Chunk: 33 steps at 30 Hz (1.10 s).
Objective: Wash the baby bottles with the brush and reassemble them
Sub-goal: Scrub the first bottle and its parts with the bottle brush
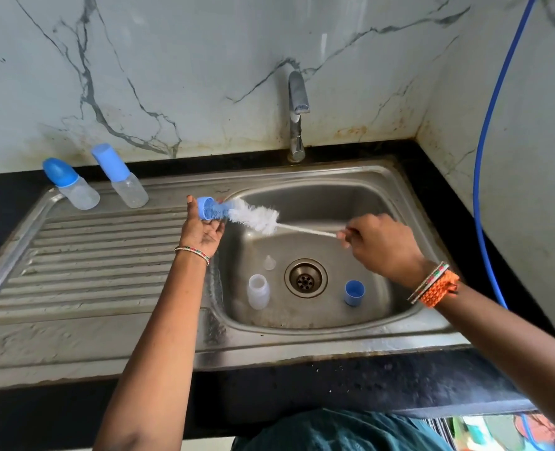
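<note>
my left hand (202,230) grips the blue cap (211,208), right hand (380,244) pinching the brush (256,218); i'd twist bristles deep inside.

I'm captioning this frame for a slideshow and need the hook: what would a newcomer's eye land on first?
First, the white bottle brush over the sink basin, its bristles pushed into a blue cap held by the left hand, while the right hand grips the handle. Next, two assembled baby bottles with blue tops standing on the drainboard at far left. Then the loose parts around the drain: a clear bottle body, a small teat and a blue collar.
</note>
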### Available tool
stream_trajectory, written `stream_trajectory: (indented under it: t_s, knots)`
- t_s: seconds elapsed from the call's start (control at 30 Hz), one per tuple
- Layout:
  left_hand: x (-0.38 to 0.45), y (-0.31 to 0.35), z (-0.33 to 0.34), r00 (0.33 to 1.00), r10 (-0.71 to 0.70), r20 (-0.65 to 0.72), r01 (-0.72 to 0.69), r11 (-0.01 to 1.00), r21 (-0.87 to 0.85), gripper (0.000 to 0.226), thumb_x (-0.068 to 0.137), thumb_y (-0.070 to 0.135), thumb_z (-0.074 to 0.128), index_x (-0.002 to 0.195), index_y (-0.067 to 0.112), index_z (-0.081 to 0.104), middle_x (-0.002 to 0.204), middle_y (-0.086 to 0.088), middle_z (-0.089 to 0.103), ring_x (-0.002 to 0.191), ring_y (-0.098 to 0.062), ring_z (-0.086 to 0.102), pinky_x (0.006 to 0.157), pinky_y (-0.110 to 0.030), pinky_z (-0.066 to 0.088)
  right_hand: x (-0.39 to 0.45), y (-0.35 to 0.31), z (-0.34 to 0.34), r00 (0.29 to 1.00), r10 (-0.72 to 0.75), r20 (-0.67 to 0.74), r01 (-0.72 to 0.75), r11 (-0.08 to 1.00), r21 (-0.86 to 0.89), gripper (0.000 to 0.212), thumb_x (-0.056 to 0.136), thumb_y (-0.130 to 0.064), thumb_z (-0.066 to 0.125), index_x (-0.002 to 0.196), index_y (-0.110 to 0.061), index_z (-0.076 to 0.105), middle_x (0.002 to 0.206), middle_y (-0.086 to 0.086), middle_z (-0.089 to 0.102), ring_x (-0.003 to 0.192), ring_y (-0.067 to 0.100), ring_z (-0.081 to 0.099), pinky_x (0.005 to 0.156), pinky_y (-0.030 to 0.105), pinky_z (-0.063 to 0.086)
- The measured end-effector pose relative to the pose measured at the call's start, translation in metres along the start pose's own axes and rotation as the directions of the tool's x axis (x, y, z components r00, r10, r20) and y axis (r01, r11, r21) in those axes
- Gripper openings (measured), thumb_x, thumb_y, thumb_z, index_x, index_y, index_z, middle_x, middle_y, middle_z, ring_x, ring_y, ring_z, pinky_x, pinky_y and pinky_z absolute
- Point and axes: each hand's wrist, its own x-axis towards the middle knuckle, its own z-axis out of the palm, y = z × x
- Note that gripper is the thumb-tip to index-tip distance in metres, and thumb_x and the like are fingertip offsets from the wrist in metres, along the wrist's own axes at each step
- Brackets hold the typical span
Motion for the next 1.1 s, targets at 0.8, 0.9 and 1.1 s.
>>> stream_trajectory:
  t_s: [0.8, 0.9, 1.1]
  knots:
    - [0.008, -0.007, -0.006, 0.999, -0.035, 0.026, 0.034, 0.997, 0.063, 0.057, 0.093, 0.063, 0.024, 0.108, 0.018, 0.055, 0.103, -0.001, 0.063, 0.104, -0.018, 0.056, 0.103, -0.040, 0.032, 0.001, 0.002, -0.005, 0.899, -0.197, -0.391, 0.152, 0.978, -0.144, 0.009, 0.082, -0.018, 0.064, 0.081, -0.014, 0.056, 0.079, 0.001, 0.061, 0.074, 0.025, 0.056, 0.059, 0.028, 0.028]
    - [0.008, -0.007, -0.003, 0.999, -0.039, 0.017, 0.038, 0.995, 0.091, 0.057, 0.093, 0.065, 0.020, 0.102, 0.021, 0.056, 0.102, 0.000, 0.060, 0.095, -0.013, 0.054, 0.098, -0.039, 0.033, 0.001, 0.007, 0.000, 0.737, -0.347, -0.580, 0.188, 0.930, -0.317, 0.016, 0.072, -0.010, 0.071, 0.074, -0.011, 0.056, 0.071, 0.005, 0.059, 0.067, 0.029, 0.056, 0.057, 0.031, 0.035]
    - [0.008, -0.011, 0.002, 0.998, -0.060, 0.013, 0.058, 0.990, 0.125, 0.057, 0.093, 0.064, 0.022, 0.109, 0.022, 0.056, 0.103, 0.000, 0.058, 0.091, -0.012, 0.051, 0.082, -0.032, 0.037, 0.006, 0.011, 0.001, 0.649, -0.360, -0.670, 0.195, 0.930, -0.310, 0.015, 0.071, -0.004, 0.072, 0.075, -0.012, 0.060, 0.076, 0.005, 0.062, 0.066, 0.028, 0.055, 0.053, 0.029, 0.035]
